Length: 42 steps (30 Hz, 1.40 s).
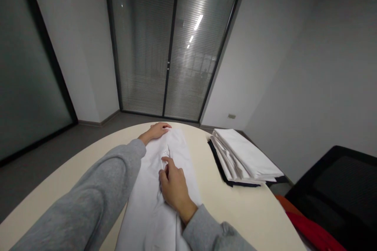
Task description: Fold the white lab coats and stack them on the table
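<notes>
A long strip of white folded cloth (182, 160) lies lengthwise on the table, wrinkled down its middle. My left hand (157, 130) rests on its far end, fingers stretched toward the right and thumb a little apart. Nearer to me, my right hand (175, 184) touches the middle of the cloth. Its index finger and thumb are bent with a gap between their tips; the other fingers curl underneath, partly hidden. Just beyond the index fingertip, a small shiny clear patch (165, 152) shows beside a raised crease. Its kind is not clear.
On the right of the round cream table (218, 211) sits a stack of folded white cloth (244, 157) over a dark flat item (219, 162). A black mesh chair (338, 188) with something red (312, 229) stands at the right. Glass doors (173, 47) close off the far side.
</notes>
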Motion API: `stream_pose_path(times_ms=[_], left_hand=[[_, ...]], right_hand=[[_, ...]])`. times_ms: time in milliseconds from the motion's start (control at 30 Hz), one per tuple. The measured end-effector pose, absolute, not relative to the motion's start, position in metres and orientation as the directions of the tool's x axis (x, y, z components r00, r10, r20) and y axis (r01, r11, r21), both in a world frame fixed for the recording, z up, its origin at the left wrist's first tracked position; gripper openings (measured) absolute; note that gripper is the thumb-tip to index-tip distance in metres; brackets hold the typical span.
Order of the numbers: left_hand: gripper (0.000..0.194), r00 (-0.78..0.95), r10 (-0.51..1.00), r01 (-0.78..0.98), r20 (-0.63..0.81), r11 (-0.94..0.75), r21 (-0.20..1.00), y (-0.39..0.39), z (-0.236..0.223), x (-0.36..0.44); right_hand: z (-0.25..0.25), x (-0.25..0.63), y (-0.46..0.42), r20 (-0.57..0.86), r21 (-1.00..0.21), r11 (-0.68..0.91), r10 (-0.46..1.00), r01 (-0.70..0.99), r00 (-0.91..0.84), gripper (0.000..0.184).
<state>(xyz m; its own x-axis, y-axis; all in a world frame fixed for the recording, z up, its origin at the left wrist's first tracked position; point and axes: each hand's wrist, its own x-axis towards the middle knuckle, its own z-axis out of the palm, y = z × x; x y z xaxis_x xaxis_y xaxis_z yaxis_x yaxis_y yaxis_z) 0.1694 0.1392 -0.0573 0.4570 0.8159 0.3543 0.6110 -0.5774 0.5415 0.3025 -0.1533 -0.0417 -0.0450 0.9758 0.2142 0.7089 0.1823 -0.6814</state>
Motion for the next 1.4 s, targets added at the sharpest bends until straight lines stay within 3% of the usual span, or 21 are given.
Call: stream_pose_path(times_ms=[267, 533, 800, 867, 967, 1033, 1067, 1133, 1200, 1300, 1400], left_hand=[[0.029, 0.386, 0.729, 0.508, 0.565, -0.679, 0.529, 0.151, -0.041, 0.160], [0.026, 0.326, 0.787, 0.604, 0.523, -0.599, 0.525, 0.144, -0.039, 0.169], [0.027, 0.173, 0.873, 0.758, 0.456, -0.414, 0.504, 0.138, -0.047, 0.167], [0.029, 0.157, 0.872, 0.775, 0.463, -0.399, 0.490, 0.137, -0.047, 0.168], [0.034, 0.138, 0.860, 0.786, 0.490, -0.397, 0.474, 0.133, -0.044, 0.173], [0.035, 0.134, 0.853, 0.789, 0.504, -0.400, 0.467, 0.131, -0.042, 0.176], [0.035, 0.133, 0.851, 0.789, 0.508, -0.401, 0.465, 0.131, -0.042, 0.177], [0.034, 0.130, 0.848, 0.790, 0.514, -0.402, 0.464, 0.130, -0.042, 0.177], [0.033, 0.128, 0.846, 0.790, 0.518, -0.402, 0.462, 0.129, -0.043, 0.175], [0.034, 0.123, 0.839, 0.794, 0.531, -0.404, 0.454, 0.129, -0.045, 0.172], [0.036, 0.115, 0.825, 0.803, 0.554, -0.405, 0.437, 0.130, -0.041, 0.171]], right_hand=[[-0.060, 0.318, -0.128, 0.212, -0.902, 0.207, 0.977, 0.379, -0.029, 0.035], [-0.052, 0.311, -0.135, 0.185, -0.762, 0.141, 0.983, 0.632, 0.004, 0.037], [-0.043, 0.300, -0.139, 0.130, -0.740, 0.061, 0.990, 0.670, 0.053, 0.042], [-0.043, 0.299, -0.137, 0.128, -0.820, 0.092, 0.991, 0.565, 0.025, 0.044], [-0.042, 0.300, -0.134, 0.098, -0.977, 0.111, 0.992, 0.180, -0.077, 0.048], [-0.041, 0.302, -0.132, 0.054, -0.998, 0.052, 0.989, -0.016, -0.136, 0.054], [-0.040, 0.302, -0.131, 0.030, -0.999, 0.025, 0.989, -0.037, -0.143, 0.056], [-0.040, 0.303, -0.130, 0.003, -0.998, 0.010, 0.995, 0.065, -0.102, 0.059], [-0.038, 0.302, -0.129, 0.017, -0.962, 0.024, 0.999, 0.272, -0.030, 0.055], [-0.035, 0.301, -0.127, 0.026, -0.875, 0.021, 1.000, 0.483, 0.003, 0.035], [-0.029, 0.299, -0.122, -0.078, -0.952, -0.047, 0.993, 0.303, -0.091, 0.029]])
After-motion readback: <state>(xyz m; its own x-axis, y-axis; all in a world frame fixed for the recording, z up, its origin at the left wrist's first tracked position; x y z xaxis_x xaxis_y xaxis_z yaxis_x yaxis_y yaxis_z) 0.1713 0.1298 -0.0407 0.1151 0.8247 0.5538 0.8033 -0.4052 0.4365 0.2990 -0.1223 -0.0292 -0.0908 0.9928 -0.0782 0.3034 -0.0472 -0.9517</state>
